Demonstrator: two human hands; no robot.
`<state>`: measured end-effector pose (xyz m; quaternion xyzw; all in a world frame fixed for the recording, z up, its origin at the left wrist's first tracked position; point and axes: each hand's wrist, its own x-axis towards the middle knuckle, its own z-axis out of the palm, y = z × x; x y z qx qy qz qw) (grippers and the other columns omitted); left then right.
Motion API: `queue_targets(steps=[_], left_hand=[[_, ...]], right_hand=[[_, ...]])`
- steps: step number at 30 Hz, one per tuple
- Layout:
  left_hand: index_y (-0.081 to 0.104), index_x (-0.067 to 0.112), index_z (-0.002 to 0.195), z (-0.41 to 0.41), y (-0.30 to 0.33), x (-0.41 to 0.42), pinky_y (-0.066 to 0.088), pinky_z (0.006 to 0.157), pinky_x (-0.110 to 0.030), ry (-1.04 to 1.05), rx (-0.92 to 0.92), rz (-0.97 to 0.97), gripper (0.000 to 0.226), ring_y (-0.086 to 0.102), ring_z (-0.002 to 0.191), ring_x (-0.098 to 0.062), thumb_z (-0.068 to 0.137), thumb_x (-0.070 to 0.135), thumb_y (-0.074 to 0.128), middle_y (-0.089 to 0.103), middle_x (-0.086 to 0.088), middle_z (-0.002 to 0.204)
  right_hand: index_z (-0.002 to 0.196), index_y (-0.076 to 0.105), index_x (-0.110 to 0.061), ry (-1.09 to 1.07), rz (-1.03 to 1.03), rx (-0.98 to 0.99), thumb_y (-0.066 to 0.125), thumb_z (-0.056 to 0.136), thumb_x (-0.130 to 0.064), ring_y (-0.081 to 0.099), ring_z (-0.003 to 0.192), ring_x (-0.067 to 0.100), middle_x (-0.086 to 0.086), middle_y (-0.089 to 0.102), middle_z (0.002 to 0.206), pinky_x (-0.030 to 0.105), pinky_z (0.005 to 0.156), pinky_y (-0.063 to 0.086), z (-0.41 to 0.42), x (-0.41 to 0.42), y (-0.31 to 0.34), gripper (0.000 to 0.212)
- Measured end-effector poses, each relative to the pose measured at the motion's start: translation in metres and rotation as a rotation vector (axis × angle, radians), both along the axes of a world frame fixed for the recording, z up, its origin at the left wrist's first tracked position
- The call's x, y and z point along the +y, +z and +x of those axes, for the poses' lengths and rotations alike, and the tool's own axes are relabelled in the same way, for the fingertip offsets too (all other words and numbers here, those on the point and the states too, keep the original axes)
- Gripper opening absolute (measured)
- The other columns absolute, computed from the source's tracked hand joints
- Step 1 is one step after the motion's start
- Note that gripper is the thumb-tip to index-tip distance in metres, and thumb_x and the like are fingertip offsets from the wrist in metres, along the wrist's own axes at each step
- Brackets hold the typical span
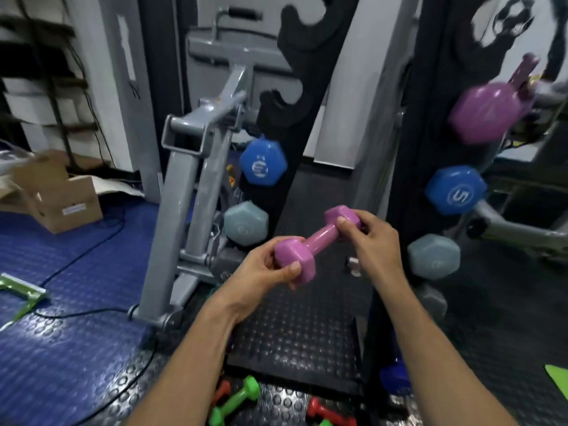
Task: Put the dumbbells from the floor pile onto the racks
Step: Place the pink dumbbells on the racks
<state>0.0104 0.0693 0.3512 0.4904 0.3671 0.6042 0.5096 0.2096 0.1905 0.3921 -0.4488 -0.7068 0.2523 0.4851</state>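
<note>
- Left hand [270, 265] and right hand [372, 238] each clamp one head of the small pink dumbbell [319, 241], mid-frame
- Held level, likely to line it up with the rack's [310, 124] empty slots, upper centre

- The floor [76, 348] is studded rubber matting, blue at left and black in the middle.
- A green dumbbell [235, 402] and a red dumbbell [327, 412] lie on it at the bottom edge.
- A cardboard box [66, 201] sits far left.
- A black cable [92, 244] trails across the blue part.
- The grey machine frame [175, 229] stands on it.
</note>
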Motion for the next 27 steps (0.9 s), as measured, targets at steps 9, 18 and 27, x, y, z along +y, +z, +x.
queue_targets(steps=[9,18,27], left_hand=[[0.063,0.008,0.129,0.003,0.096,-0.026,0.056,0.084,-0.024,-0.037,-0.046,0.232,0.070,0.064,0.106,-0.014,0.071,0.036,0.091,0.070,-0.002,0.123],[0.062,0.007,0.117,0.022,0.154,-0.039,0.058,0.081,-0.022,0.148,-0.260,0.387,0.084,0.066,0.095,-0.015,0.052,0.043,0.100,0.072,-0.007,0.104],[0.063,0.008,0.117,0.005,0.171,-0.066,0.059,0.074,-0.024,0.389,-0.310,0.454,0.088,0.069,0.092,-0.018,0.049,0.049,0.100,0.073,-0.012,0.105]], right_hand=[[0.109,0.081,-0.023,0.055,0.187,-0.030,0.066,0.079,-0.062,0.075,0.086,0.014,-0.007,0.080,0.090,0.048,0.086,0.060,-0.013,-0.025,0.123,0.051],[0.092,0.079,-0.019,0.092,0.180,-0.009,0.077,0.088,-0.046,0.075,0.078,0.018,-0.001,0.077,0.081,0.045,0.079,0.064,-0.036,-0.045,0.199,0.027],[0.126,0.068,-0.015,0.148,-0.001,0.176,0.053,0.102,-0.057,0.072,0.103,0.018,-0.005,0.072,0.109,0.042,0.096,0.059,-0.064,-0.024,0.195,0.051]])
